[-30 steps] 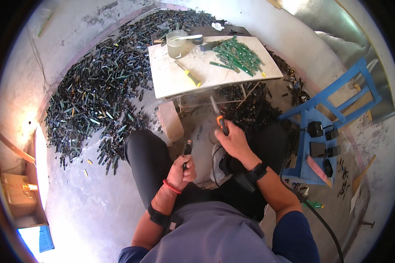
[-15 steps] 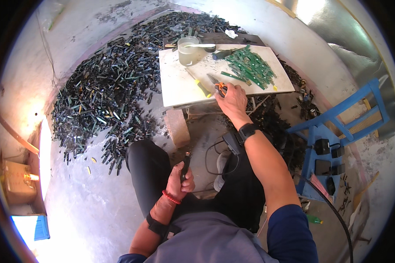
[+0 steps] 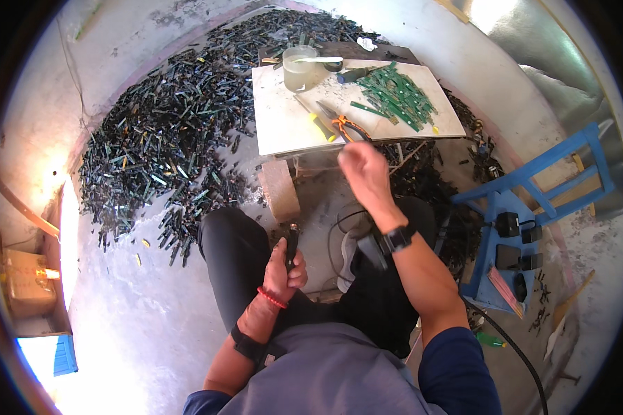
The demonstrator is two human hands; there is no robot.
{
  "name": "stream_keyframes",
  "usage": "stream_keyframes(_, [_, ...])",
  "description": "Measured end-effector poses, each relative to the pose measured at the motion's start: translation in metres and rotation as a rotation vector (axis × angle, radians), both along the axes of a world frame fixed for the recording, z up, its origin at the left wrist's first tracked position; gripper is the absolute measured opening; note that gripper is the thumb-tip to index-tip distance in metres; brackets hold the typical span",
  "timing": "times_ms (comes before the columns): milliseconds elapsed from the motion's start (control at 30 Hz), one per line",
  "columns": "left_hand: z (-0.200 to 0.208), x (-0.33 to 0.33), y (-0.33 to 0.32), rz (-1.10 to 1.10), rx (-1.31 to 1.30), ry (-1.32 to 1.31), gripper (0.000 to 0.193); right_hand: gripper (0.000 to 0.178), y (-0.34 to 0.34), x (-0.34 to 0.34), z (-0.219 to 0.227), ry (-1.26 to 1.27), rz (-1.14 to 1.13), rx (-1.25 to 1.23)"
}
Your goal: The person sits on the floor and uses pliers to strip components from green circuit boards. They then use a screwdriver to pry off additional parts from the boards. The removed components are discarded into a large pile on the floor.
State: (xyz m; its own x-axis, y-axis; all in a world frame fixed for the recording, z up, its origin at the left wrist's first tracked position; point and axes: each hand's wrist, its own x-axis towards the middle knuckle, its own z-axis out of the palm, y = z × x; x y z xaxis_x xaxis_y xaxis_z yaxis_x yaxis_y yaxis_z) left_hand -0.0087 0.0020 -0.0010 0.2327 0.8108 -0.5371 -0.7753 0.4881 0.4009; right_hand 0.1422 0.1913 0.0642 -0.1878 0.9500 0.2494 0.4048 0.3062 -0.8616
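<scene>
My left hand (image 3: 284, 270) is closed around a narrow black stick-like piece (image 3: 293, 243) with a metallic tip, held upright above my lap. Just off the table's near edge is my right hand (image 3: 367, 176), its fingers curled and smeared by motion. Beyond it, pliers (image 3: 351, 128) with orange and black handles lie on the white tabletop (image 3: 277, 131), their handle ends close to my fingers. A yellow-handled screwdriver (image 3: 320, 128) rests beside the pliers. Further right is a heap of green circuit board strips (image 3: 398, 97).
A cloudy plastic tub (image 3: 299, 72) with a white-handled tool (image 3: 318, 60) across it stands at the table's back. Dark strips (image 3: 166, 138) cover the floor to the left. A blue chair (image 3: 512, 207) with black devices is on the right. A brick-like block (image 3: 279, 190) stands by the table.
My right hand has let go of the pliers, which now lie on the table, and has drawn back toward me. My left hand still grips the black piece, almost in place.
</scene>
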Motion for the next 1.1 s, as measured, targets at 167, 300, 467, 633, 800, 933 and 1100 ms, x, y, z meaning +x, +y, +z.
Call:
stream_keyframes(167, [-0.005, 0.005, 0.001, -0.041, -0.021, 0.038, 0.049, 0.027, -0.077, 0.011, 0.001, 0.141, 0.516, -0.473])
stream_keyframes(300, [-0.004, 0.007, 0.004, -0.054, -0.060, 0.015, 0.048, 0.032, -0.106, 0.011, -0.005, -0.029, 0.645, -0.354])
stream_keyframes(467, [0.006, 0.006, 0.001, -0.063, 0.065, -0.036, 0.048, 0.033, -0.108, 0.015, -0.012, 0.157, 0.644, -0.484])
stream_keyframes(633, [0.010, 0.003, -0.004, -0.072, 0.152, -0.068, 0.051, 0.032, -0.117, 0.017, -0.010, 0.308, 0.708, -0.519])
stream_keyframes(800, [0.008, 0.006, -0.004, -0.016, 0.104, 0.007, 0.049, 0.043, -0.141, 0.010, -0.004, 0.067, 0.603, -0.185])
stream_keyframes(933, [0.004, 0.007, -0.003, -0.008, 0.138, -0.044, 0.047, 0.056, -0.161, 0.001, -0.005, -0.107, 0.539, 0.072])
stream_keyframes(1100, [0.001, 0.010, 0.001, 0.009, 0.041, -0.048, 0.044, 0.058, -0.167, -0.005, -0.010, -0.198, 0.495, 0.147])
